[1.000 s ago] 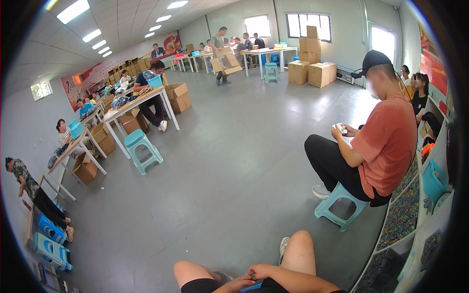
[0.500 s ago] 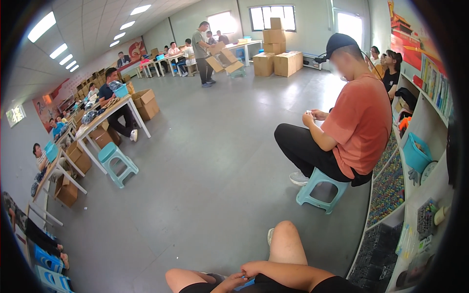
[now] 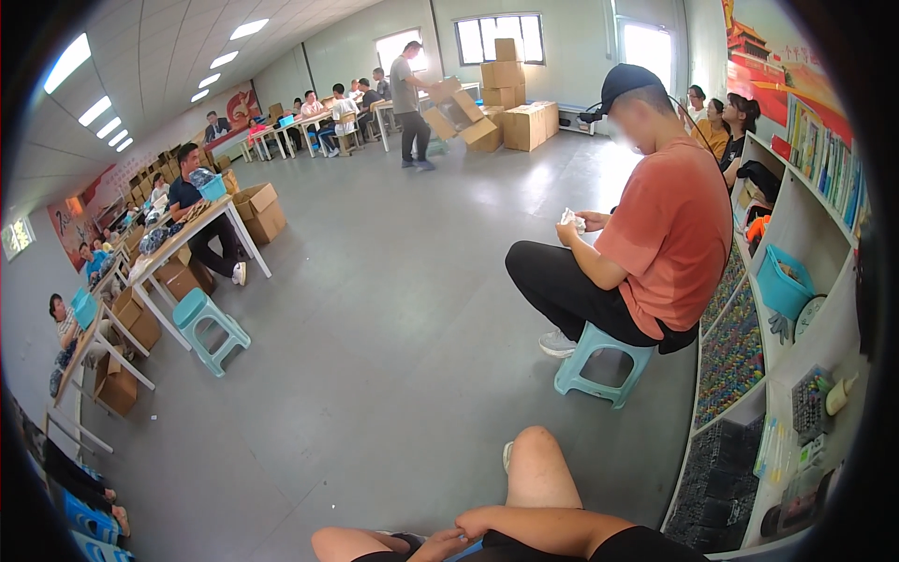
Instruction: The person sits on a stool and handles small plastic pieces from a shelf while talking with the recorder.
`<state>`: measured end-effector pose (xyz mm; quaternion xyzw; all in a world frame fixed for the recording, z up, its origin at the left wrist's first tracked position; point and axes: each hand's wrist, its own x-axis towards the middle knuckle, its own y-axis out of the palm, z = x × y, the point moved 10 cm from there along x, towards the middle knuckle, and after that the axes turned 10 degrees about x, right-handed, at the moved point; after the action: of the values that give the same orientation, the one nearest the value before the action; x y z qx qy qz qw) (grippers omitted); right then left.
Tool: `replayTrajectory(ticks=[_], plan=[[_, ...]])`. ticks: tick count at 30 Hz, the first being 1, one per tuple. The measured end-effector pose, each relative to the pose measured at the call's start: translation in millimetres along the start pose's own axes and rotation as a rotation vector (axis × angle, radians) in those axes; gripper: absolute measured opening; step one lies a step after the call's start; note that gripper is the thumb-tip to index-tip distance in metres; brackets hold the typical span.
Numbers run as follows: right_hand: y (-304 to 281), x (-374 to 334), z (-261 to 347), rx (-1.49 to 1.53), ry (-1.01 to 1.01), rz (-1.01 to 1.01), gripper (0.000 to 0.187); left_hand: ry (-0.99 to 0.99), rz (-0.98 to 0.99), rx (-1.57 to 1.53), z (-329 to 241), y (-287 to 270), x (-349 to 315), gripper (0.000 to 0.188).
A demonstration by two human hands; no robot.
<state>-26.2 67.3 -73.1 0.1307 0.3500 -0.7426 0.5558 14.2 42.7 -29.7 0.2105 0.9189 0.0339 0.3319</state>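
On my feed the room is bright: ceiling panels [image 3: 95,110] glow, and daylight washes out the tall opening [image 3: 648,58] and whitens the window [image 3: 500,40], with glare on the grey floor [image 3: 548,178]. The wearer's hands [image 3: 468,527] get softer light. Fisheye distortion bows the shelves [image 3: 791,361]; black vignetting swallows the corners.

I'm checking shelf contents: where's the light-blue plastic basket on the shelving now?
In the head view, the light-blue plastic basket is at right, on the white shelving, just above a grey glove.
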Motion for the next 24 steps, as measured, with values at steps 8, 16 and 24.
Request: replayTrajectory(ticks=[8, 16, 24], plan=[[2.4, 6.9, 0.3, -0.060, -0.047, -0.029, 0.025, -0.016, 0.046, -0.010, 19.3, -5.5, 10.3, 0.035], [12.6, 15.1, 1.8, -0.047, -0.099, 0.002, 0.023, 0.054, 0.101, -0.024, 36.4, -12.0, 20.7, 0.035], [7.8, 5.2, 10.5, 0.000, -0.127, 0.005, 0.021, 0.011, 0.061, -0.048, 31.4, -10.6, 17.5, 0.028]])
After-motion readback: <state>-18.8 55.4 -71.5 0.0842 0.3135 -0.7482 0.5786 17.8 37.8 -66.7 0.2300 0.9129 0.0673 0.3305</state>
